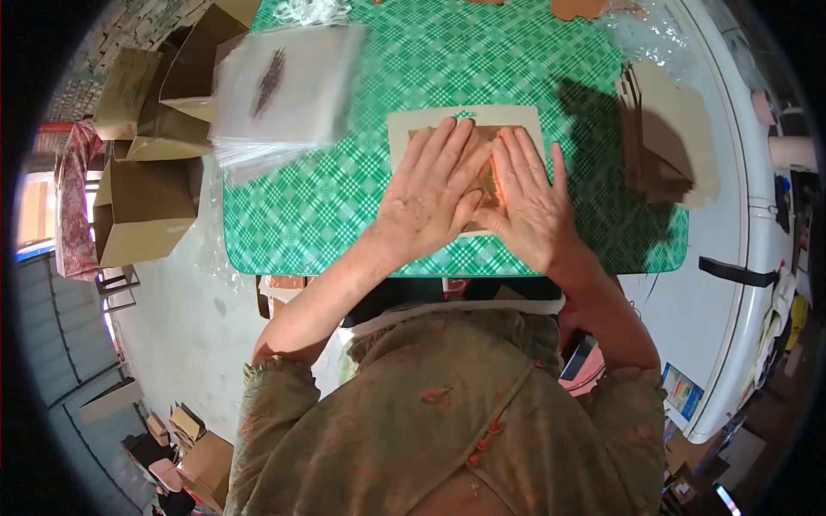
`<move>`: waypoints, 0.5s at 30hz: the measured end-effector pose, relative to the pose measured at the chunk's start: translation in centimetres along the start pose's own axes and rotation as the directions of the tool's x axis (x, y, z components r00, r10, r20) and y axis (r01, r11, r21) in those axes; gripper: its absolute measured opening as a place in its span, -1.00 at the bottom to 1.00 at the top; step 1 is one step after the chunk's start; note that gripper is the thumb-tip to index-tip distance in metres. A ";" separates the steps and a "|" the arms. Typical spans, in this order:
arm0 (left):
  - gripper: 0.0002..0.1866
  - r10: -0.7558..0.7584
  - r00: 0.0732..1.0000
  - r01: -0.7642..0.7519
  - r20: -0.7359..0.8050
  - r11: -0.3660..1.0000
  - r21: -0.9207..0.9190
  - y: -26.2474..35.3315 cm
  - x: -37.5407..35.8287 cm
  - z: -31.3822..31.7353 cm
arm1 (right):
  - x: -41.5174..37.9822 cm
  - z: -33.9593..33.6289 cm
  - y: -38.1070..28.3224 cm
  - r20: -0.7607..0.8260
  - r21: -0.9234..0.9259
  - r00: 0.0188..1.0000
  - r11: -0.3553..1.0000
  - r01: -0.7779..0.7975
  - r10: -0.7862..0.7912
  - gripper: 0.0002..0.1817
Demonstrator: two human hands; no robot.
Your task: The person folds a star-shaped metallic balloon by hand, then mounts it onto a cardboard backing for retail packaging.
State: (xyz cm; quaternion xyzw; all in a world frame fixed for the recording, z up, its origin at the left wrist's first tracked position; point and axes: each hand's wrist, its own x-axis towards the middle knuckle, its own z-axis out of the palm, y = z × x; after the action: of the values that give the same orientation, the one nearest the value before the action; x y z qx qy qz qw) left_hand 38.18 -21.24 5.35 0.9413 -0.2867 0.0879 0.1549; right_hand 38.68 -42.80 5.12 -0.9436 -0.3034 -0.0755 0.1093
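Observation:
A beige card sheet lies on the green checked tablecloth in front of me, with a shiny copper-coloured piece on top of it. My left hand rests flat on the left part of the shiny piece, fingers stretched out. On its right part lies my right hand, also flat, its little finger held apart. The two thumbs come close together near the card's lower edge. Much of the shiny piece and the card is hidden beneath both hands.
At the table's left is a stack of clear plastic bags. Brown card pieces are piled at the right edge. Crumpled clear plastic sits at the far right corner. Open cardboard boxes stand left of the table.

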 end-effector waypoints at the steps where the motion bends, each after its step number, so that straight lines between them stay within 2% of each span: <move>1: -0.31 -0.003 1.000 0.003 -0.012 1.000 0.003 0.1 0.0 -0.1 | -0.4 0.0 0.3 0.000 -0.013 1.000 1.000 -0.001 0.001 0.00; 3: -0.31 -0.011 1.000 0.011 -0.012 1.000 -0.004 0.2 -0.2 0.0 | -1.1 -0.5 0.9 -0.004 -0.001 1.000 1.000 -0.007 0.007 -0.10; 9: -0.33 -0.003 1.000 0.004 -0.023 1.000 0.020 0.1 -0.2 0.2 | -3.3 -1.1 4.6 -0.045 -0.159 0.996 0.984 -0.077 0.071 -0.22; 12: -0.34 -0.006 1.000 0.007 -0.012 0.997 0.075 0.2 -0.2 0.4 | -3.7 -1.7 4.1 -0.069 -0.087 0.992 0.990 -0.111 0.105 -0.25; 15: -0.34 -0.007 1.000 0.011 -0.023 0.990 0.143 0.4 -0.4 0.4 | -3.5 -0.9 3.1 -0.078 -0.068 0.995 0.995 -0.067 0.062 -0.26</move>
State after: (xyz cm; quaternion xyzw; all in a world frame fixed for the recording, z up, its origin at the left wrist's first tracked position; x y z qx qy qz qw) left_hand 37.70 -21.49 4.93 0.9502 -0.2737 0.1181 0.0907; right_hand 37.60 -47.42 4.78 -0.9526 -0.2655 -0.1184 0.0897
